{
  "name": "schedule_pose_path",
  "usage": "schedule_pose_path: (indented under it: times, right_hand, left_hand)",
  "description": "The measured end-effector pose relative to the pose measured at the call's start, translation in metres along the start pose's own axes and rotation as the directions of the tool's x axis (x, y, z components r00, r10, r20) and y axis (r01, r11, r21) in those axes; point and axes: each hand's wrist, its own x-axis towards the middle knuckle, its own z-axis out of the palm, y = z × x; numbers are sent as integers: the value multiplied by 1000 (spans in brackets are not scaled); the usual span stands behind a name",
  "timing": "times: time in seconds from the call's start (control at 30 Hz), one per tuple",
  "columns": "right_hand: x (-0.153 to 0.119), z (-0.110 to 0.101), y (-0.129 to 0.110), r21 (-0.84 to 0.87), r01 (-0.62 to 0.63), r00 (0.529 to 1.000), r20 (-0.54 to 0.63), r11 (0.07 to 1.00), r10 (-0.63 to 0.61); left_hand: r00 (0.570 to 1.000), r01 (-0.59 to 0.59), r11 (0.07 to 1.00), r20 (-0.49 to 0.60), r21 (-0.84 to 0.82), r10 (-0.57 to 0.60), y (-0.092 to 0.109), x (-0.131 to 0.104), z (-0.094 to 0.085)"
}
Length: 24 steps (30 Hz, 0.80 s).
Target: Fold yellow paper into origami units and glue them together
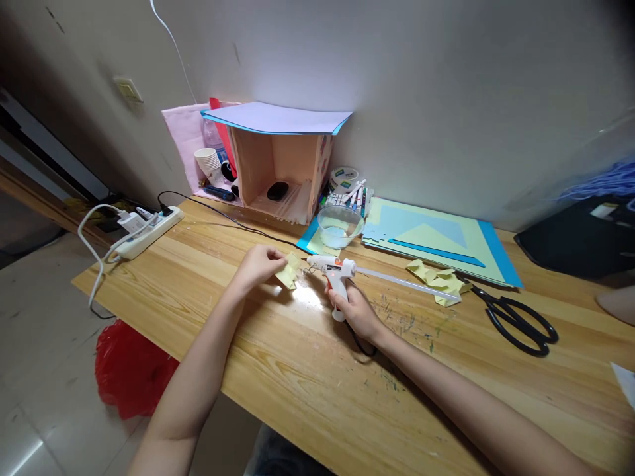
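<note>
My left hand (260, 266) pinches a small folded piece of yellow paper (288, 272) just above the wooden table. My right hand (356, 309) is wrapped round the handle of a white hot glue gun (332, 266), whose small red light is lit. The gun's nozzle points left at the yellow paper; whether they touch I cannot tell. A long clear glue stick (401, 282) sticks out of the gun's back end. Further right lie several folded yellow paper pieces (436, 279), beside black-handled scissors (520, 324).
A box with a sheet roof (278, 119) stands against the wall. Before it are a clear plastic bowl (340, 228) and markers (358, 195). Coloured paper sheets (496, 248) lie right of these. A power strip (149, 235) sits at the left edge, above a red bag (131, 370). Another person's arm (615, 304) shows at right.
</note>
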Motion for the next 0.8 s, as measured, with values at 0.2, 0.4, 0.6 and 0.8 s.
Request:
schedule_pose_path:
  times: [0.2,0.4,0.6,0.8]
  right_hand:
    - [29,13,-13,85,19,1000,21,996,-21]
    - [89,61,-42,-215,146,986,-48,966,-160]
    - [130,110,-49,-417,-27,999,-29,909,17]
    - [134,117,-38,-499,-35,999,-18,866,30]
  left_hand:
    - [816,-62,984,559,-169,147,23,-21,-22]
    - [512,16,955,823,-295,245,24,-28,-4]
    - [473,53,945,841,-324,262,24,-26,8]
    - [559,100,926,790,-364,251,18,-22,17]
